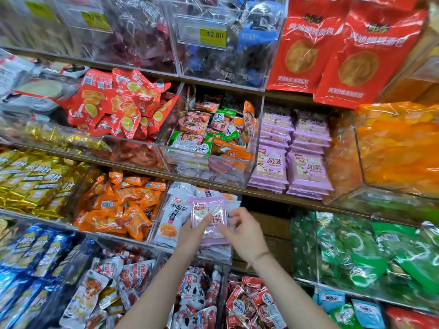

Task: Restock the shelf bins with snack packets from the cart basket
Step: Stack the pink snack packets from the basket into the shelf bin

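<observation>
Several purple snack packets, one small stack, held up in front of the bin of white packets. I log the left hand clamped on the stack's left edge, thumb across its face. The right hand pinches the right side, fingers curled. Matching purple packets stand in two piles on the shelf above right, beside a clear bin of green-and-orange packets. Orange packets lie left of the white ones.
</observation>
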Demonstrator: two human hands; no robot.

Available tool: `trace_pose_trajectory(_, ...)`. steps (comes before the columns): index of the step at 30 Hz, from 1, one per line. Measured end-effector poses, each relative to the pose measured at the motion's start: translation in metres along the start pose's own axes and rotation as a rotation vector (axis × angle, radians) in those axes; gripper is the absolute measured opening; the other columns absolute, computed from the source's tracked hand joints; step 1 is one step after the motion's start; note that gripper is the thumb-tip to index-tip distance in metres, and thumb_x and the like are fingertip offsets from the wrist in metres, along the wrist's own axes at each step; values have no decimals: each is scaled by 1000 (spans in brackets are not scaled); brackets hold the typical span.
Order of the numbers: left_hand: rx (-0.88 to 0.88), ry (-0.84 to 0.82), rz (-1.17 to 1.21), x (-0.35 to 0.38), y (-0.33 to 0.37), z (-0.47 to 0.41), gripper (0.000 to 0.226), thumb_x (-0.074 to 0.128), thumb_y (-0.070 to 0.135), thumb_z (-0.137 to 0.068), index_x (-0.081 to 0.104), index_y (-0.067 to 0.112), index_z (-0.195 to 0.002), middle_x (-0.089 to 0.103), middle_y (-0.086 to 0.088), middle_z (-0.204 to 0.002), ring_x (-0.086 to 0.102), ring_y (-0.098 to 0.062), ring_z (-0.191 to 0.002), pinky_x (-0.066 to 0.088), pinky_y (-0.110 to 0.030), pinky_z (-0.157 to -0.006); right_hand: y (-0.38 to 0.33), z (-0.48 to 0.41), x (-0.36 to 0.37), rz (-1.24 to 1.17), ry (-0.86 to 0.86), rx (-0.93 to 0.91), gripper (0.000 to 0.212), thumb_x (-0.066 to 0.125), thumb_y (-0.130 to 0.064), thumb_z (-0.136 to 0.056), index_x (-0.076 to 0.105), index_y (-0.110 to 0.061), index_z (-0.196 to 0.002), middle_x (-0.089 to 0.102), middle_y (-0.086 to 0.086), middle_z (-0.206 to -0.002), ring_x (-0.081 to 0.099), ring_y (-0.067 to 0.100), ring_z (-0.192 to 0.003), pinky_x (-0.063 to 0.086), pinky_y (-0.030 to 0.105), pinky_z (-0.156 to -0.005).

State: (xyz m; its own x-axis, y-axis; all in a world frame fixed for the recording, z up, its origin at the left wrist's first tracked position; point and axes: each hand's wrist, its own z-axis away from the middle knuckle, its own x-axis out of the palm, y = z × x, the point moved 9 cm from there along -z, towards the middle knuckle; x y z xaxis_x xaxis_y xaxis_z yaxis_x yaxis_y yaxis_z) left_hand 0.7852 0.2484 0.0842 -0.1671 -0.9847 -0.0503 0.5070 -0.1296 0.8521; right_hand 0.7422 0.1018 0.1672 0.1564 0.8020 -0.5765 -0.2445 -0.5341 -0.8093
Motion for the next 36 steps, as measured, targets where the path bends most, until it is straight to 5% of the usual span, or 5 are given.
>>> trace_pose_trajectory(9,28,16,-41,-6,2,0,82,66,56,-79,38,14,-143,56,3,-117,58,-16,-95,49,-31,-80,32,-19,27,-122,-89,128,32,69,-38,-81,48,-19,-95,57,-2,-84,56,14,-76,47,26,-64)
trace_pose_trajectory(12,36,6,-8,-5,3,2,87,66,53,-79,32,12,-147,58,0,-125,60,-8,-81,51,-16,-49,43,-12,1,-186,-18,141,26,64,-31,-86,48,-19,-102,62,-2,-97,61,14,-85,49,21,-65)
trace_pose_trajectory(16,37,44,-122,-11,0,0,77,59,53,-87,33,12,-147,37,-10,-150,48,-26,-123,49,-27,-84,43,2,-51,-87,-22,95,16,62,-30,-88,47,-26,-93,64,-6,-89,62,9,-76,45,18,-58)
trace_pose_trajectory(27,90,54,-107,-10,4,2,62,57,47,-90,44,13,-140,49,-4,-133,52,-12,-100,48,-12,-69,-12,-34,-192,-190,192,0,27,61,-29,-88,53,-11,-106,65,-3,-95,64,13,-81,51,29,-72)
trace_pose_trajectory(36,88,48,-123,-10,7,8,67,57,49,-90,40,13,-144,43,-8,-145,47,-17,-114,40,-28,-90,-15,-100,-163,124,238,169,24,48,-22,-92,58,0,-85,59,17,-81,58,28,-72,44,29,-62)
